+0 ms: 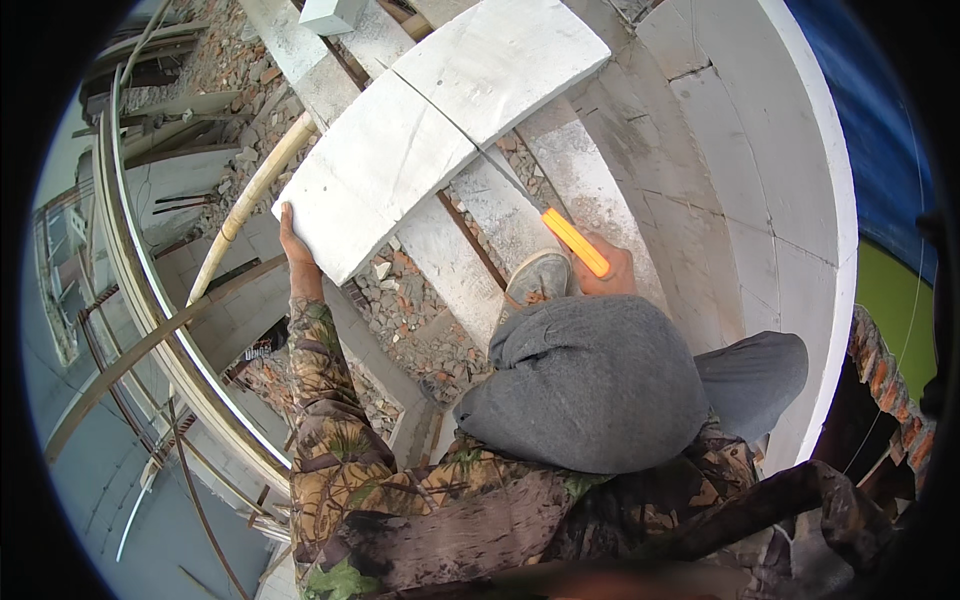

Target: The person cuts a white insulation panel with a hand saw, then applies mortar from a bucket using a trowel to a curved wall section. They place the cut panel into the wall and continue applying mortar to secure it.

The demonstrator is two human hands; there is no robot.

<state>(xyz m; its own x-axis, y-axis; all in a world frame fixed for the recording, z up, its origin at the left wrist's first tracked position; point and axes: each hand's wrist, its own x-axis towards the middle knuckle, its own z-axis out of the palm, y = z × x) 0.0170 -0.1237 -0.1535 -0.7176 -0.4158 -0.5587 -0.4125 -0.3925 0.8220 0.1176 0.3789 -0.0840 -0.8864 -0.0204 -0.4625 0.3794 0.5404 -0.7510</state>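
A large white aerated concrete block (375,170) lies across dusty planks in front of me. A dark, narrow cut line crosses its face near the middle. In that cut runs the thin blade of a hand saw with an orange handle (576,243). My right hand (612,272) is closed around the handle, just beyond my raised knee. At the block's left end, my left hand (298,248) grips the lower corner, partly hidden by the block. My shoe (542,278) rests on a plank beside the saw handle.
A curved wall of white blocks (740,170) rises on the right, with a blue sheet (880,100) beyond. Gaps between the planks (440,255) show rubble (395,300) below. A bamboo pole (250,205) and railings stand left. A smaller block (332,14) sits at the far edge.
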